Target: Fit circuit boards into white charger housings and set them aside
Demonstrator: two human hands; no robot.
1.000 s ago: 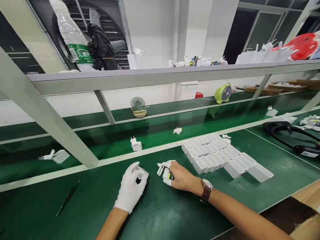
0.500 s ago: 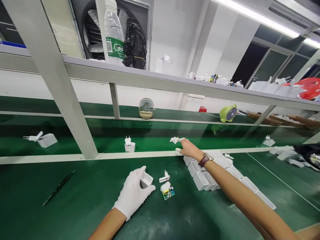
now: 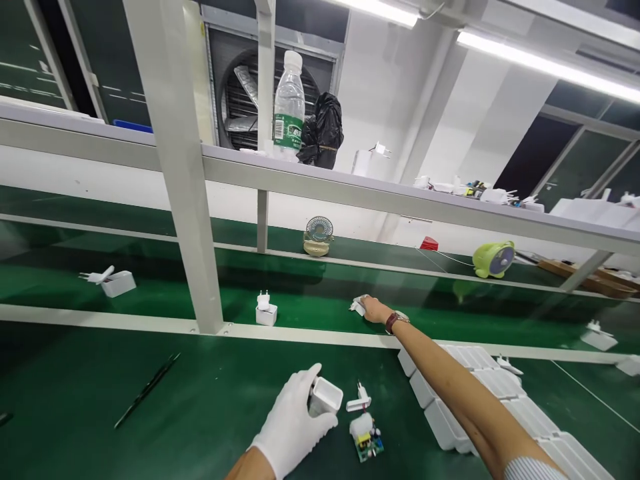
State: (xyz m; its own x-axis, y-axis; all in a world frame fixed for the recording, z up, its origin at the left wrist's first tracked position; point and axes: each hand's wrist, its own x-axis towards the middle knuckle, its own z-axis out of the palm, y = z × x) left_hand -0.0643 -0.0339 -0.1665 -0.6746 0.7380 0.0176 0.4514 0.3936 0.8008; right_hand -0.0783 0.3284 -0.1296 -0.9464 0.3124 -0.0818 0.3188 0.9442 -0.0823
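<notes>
My left hand (image 3: 297, 425), in a white glove, is closed around a small white plastic adapter housing (image 3: 327, 396) with its open end facing me. To its right, a white plug piece (image 3: 360, 398) and a green circuit board (image 3: 368, 441) with yellow and blue parts lie on the bench. My right hand (image 3: 375, 310), a watch at its wrist, reaches far forward over the green belt. Its fingers are closed on a small white plug part (image 3: 357, 305); finger detail is partly hidden.
White housings (image 3: 445, 423) stand in rows under my right forearm. Black tweezers (image 3: 147, 391) lie at left. On the belt sit a housing with a plug (image 3: 266, 314) and another housing (image 3: 119, 284). A metal post (image 3: 193, 220) and shelf (image 3: 340, 192) frame the reach.
The view has shifted, so the bench sits lower in it. My right hand has gone from spread fingers beside the white part on the belt to gripping it. My left hand still holds the housing.
</notes>
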